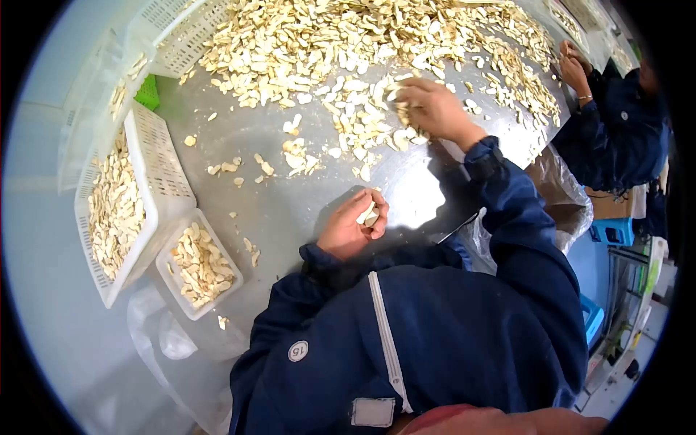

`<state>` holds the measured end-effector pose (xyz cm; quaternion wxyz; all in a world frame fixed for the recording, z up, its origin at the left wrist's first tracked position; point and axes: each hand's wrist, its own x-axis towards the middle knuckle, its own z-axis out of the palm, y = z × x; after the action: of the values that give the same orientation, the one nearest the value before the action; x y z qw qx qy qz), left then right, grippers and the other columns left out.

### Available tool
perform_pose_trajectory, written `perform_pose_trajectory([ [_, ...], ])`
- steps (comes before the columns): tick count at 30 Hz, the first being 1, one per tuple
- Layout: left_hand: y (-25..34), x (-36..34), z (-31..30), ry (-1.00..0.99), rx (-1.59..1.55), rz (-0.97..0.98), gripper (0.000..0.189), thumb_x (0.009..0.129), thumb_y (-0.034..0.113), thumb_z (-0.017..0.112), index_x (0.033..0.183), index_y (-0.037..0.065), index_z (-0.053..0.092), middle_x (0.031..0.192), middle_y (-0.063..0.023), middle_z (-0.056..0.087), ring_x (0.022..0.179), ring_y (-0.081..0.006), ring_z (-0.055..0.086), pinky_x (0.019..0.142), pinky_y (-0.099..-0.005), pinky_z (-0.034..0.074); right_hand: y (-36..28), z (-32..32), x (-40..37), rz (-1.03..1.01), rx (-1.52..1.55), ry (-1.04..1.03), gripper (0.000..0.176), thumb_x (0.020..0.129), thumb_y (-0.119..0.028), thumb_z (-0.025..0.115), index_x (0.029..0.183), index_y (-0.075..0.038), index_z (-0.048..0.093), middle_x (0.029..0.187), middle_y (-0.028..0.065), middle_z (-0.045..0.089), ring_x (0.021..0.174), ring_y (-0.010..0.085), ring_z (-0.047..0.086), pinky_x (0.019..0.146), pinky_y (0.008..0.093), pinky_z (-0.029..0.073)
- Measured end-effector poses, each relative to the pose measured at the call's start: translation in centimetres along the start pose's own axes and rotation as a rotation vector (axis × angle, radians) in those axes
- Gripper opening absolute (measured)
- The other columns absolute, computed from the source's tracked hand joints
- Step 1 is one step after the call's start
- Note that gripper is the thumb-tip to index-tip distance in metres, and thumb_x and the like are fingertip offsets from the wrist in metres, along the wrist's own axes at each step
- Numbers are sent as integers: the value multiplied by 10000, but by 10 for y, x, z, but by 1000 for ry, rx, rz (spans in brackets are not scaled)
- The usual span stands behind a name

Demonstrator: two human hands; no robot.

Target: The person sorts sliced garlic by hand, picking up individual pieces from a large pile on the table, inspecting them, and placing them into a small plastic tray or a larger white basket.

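My left hand (355, 223) is curled near the table's front edge, with a few pale dried slices (370, 214) between its fingers and palm. Farther forward and right, my right hand (433, 109) reaches into the scattered slices (357, 116) on the metal table (275, 196). Its fingers are bent inward and slightly blurred, closed around pale slices at their tips. Behind both hands spreads a large heap of the same pale slices (326, 36). Small clusters of slices (301, 156) lie to the left of the right hand.
At left stand a white perforated basket (163, 163) and a small white tray (238, 272), both holding slices. Another white basket (190, 43) is at the back left, near a green container (147, 93). A co-worker in dark blue (616, 138) works at right, beside a clear plastic bag (573, 192).
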<state>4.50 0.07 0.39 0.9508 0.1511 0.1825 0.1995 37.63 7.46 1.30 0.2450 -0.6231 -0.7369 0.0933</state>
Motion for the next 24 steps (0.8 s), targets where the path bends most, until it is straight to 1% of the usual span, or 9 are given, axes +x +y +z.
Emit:
perform_pose_trajectory([
  [1, 0, 1, 0, -7, 4, -6, 226, 1132, 263, 469, 1145, 55, 556, 1014, -100, 585, 769, -168, 555, 670, -301, 453, 2, -13, -5, 9, 42, 23, 318, 893, -82, 647, 1183, -167, 746, 1322, 122, 688, 1223, 386, 627, 1023, 477, 514],
  [4, 3, 2, 0, -19, 29, -24, 231, 1133, 268, 467, 1142, 55, 556, 1011, -97, 586, 773, -166, 560, 660, -291, 452, 29, -21, -6, -12, -330, 235, 347, 877, -24, 603, 1156, -165, 754, 1248, 93, 720, 1101, 354, 686, 951, 455, 556],
  [7, 5, 2, 4, -13, 44, -35, 234, 1134, 269, 462, 1137, 55, 556, 1004, -90, 589, 775, -163, 563, 650, -282, 449, -13, -31, 29, 29, -66, 80, 315, 887, -44, 614, 1144, -161, 755, 1201, 73, 734, 1048, 315, 706, 902, 426, 574],
  [8, 6, 2, 5, -8, 49, -36, 235, 1135, 270, 460, 1135, 55, 557, 1001, -88, 590, 775, -162, 563, 648, -280, 447, -25, -29, 46, 96, -45, -56, 305, 909, -67, 647, 1187, -148, 745, 1242, 67, 723, 1123, 311, 678, 932, 404, 560],
  [11, 4, 4, 2, 19, 76, -21, 247, 1135, 279, 457, 1131, 54, 559, 980, -81, 598, 773, -161, 562, 645, -277, 443, -21, 10, 87, -191, -255, 35, 315, 919, -95, 664, 1223, -138, 732, 1199, 63, 731, 1132, 301, 670, 937, 397, 549],
  [17, 4, 2, 3, -25, 116, 32, 266, 1126, 300, 478, 1117, 54, 580, 954, -75, 613, 775, -150, 562, 647, -282, 439, -36, 23, 88, -39, -399, -40, 240, 926, -216, 698, 1145, -121, 725, 1099, 69, 732, 1069, 310, 682, 886, 415, 555],
  [19, 4, 4, 3, -34, 109, 15, 268, 1124, 300, 480, 1120, 56, 590, 958, -68, 615, 784, -147, 566, 650, -281, 437, -27, 20, 76, -104, -284, 33, 231, 993, -293, 642, 1121, -118, 722, 1057, 115, 731, 995, 354, 696, 842, 455, 563],
  [22, 2, 6, 1, -68, 112, 21, 273, 1123, 301, 481, 1122, 58, 604, 962, -56, 617, 799, -144, 573, 657, -278, 433, -23, 15, 70, 137, -119, -83, 324, 1013, -354, 613, 1153, -75, 698, 983, 213, 724, 927, 430, 686, 786, 485, 536],
  [24, 0, 4, -5, -94, 118, 77, 274, 1124, 302, 482, 1123, 64, 616, 962, -48, 617, 808, -143, 579, 664, -278, 435, -53, 12, 77, 60, -69, -135, 308, 1010, -361, 617, 1006, -67, 710, 851, 214, 715, 838, 443, 690, 726, 507, 533],
])
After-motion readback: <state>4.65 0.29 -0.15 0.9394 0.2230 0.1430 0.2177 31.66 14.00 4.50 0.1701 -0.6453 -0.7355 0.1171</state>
